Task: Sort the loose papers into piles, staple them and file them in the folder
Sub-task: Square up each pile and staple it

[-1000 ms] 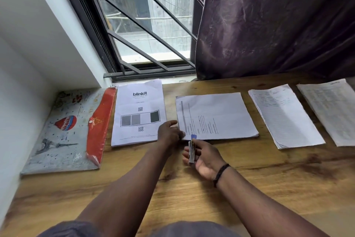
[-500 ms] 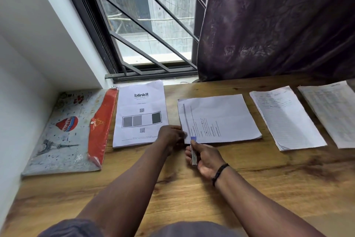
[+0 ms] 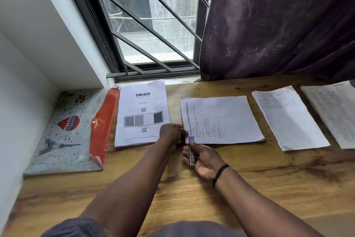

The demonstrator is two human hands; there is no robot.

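On the wooden desk [image 3: 249, 188], unchanged: right hand [image 3: 203, 158] gripping stapler [image 3: 191, 155], left hand [image 3: 171, 133] pinching paper pile [image 3: 226, 119].

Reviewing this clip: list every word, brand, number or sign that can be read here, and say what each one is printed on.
"blinkit": bold heading at the top of the blinkit sheet.
Small lines and QR codes on that sheet: too small to read.
Sideways print on the middle pile, whose corner the stapler meets: blurred.
Right pile and far right pile: unreadable rows.
Folder: only pictures; no text legible.
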